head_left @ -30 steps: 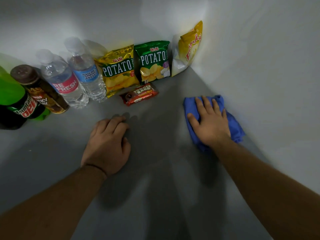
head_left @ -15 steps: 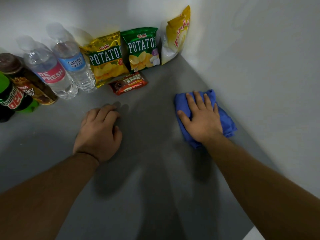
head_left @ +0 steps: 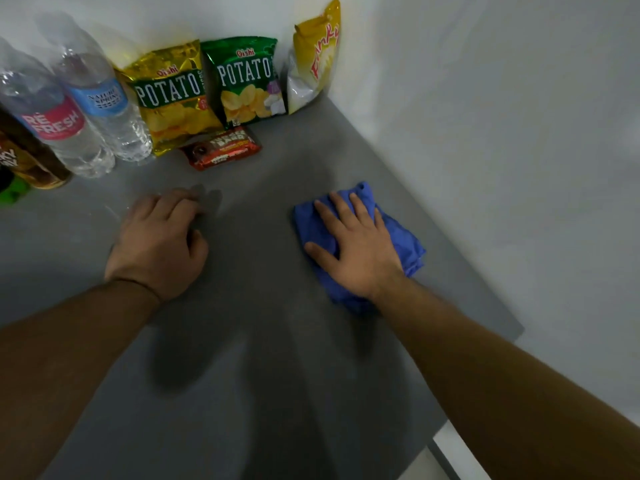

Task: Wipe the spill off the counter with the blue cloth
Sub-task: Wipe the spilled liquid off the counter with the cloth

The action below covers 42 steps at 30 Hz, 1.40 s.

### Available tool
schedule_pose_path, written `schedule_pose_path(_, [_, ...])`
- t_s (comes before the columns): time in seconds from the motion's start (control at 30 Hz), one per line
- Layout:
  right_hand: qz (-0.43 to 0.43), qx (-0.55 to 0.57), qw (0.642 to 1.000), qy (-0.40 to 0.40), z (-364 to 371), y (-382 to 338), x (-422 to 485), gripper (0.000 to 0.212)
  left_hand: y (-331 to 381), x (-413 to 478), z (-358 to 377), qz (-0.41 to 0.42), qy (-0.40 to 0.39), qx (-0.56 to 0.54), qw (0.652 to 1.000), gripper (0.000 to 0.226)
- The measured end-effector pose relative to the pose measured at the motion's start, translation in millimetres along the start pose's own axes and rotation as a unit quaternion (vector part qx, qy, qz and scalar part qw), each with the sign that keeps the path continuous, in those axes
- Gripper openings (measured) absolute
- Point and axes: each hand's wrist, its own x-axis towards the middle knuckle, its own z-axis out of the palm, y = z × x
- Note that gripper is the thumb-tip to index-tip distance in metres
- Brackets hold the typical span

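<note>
the right hand [head_left: 356, 244] presses flat, fingers straight, on the blue cloth [head_left: 405, 244] near the wall [head_left: 485, 133]. a wide swipe away from that wall could knock the snack bar [head_left: 221, 148].

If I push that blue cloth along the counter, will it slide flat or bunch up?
Probably floppy: the blue cloth lies crumpled in folds under the flat right hand. Likely bunches when pushed. Seems light, so should slide on the smooth counter.

The grey counter [head_left: 263, 358] carries a blue cloth [head_left: 403, 237], a red bar [head_left: 221, 148], and at the back a gold bag [head_left: 173, 98], a green bag [head_left: 247, 81], a yellow bag [head_left: 315, 57] and bottles [head_left: 100, 98].
</note>
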Motion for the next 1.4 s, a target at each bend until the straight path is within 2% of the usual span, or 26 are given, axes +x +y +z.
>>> schedule_pose_path(0.07, [-0.039, 0.001, 0.999, 0.0, 2, 13, -37, 0.077, 1, -1, -1, -0.003, -0.005, -0.008, 1.0, 0.042])
schedule_pose_path(0.13, [-0.033, -0.004, 0.999, -0.01, -2, 36, -57, 0.078, 1, -2, -2, -0.006, -0.012, -0.015, 1.0, 0.044])
schedule_pose_path(0.3, [0.082, -0.016, 0.996, -0.012, -12, 56, -27, 0.079, 8, 1, -4, -0.032, -0.049, -0.016, 0.998, 0.062])
schedule_pose_path(0.4, [0.109, -0.017, 0.994, -0.013, -6, 42, -17, 0.078, 27, -3, -3, -0.03, -0.054, -0.014, 0.998, 0.064])
schedule_pose_path(0.6, [-0.039, 0.005, 0.999, -0.001, 0, 37, -91, 0.074, 91, -39, 12, 0.05, -0.042, -0.046, 0.997, 0.051])
schedule_pose_path(0.7, [-0.055, 0.011, 0.998, -0.017, -4, 65, -123, 0.074, 116, -63, 19, 0.074, -0.041, -0.058, 0.995, 0.049])
schedule_pose_path(0.77, [-0.014, 0.005, 1.0, -0.019, -9, 83, -126, 0.074, 128, -76, 24, 0.074, -0.049, -0.059, 0.994, 0.05])
schedule_pose_path(0.83, [0.062, -0.002, 0.998, -0.01, -11, 86, -116, 0.074, 135, -87, 28, 0.074, -0.056, -0.054, 0.994, 0.052])
schedule_pose_path(0.9, [0.131, -0.005, 0.991, -0.006, -8, 75, -101, 0.074, 139, -92, 32, 0.076, -0.056, -0.045, 0.995, 0.052])
schedule_pose_path(0.97, [0.16, -0.006, 0.987, -0.007, -2, 56, -96, 0.075, 140, -93, 34, 0.08, -0.052, -0.034, 0.995, 0.053])
schedule_pose_path(1.03, [0.122, -0.009, 0.992, 0.001, 3, 40, -110, 0.077, 140, -92, 35, 0.083, -0.053, -0.026, 0.995, 0.055])
schedule_pose_path(1.1, [0.039, -0.002, 0.999, -0.007, 4, 37, -139, 0.077, 139, -92, 36, 0.085, -0.054, -0.023, 0.995, 0.056])
schedule_pose_path(1.2, [-0.031, 0.014, 0.999, -0.018, 5, 59, -183, 0.075, 139, -92, 36, 0.088, -0.051, -0.024, 0.995, 0.055])
schedule_pose_path(1.27, [-0.02, 0.02, 0.999, -0.022, 1, 81, -202, 0.074, 141, -92, 35, 0.087, -0.046, -0.025, 0.995, 0.054])
schedule_pose_path(1.4, [0.068, 0.01, 0.997, -0.037, -11, 106, -184, 0.076, 142, -93, 35, 0.088, -0.039, -0.02, 0.995, 0.053])
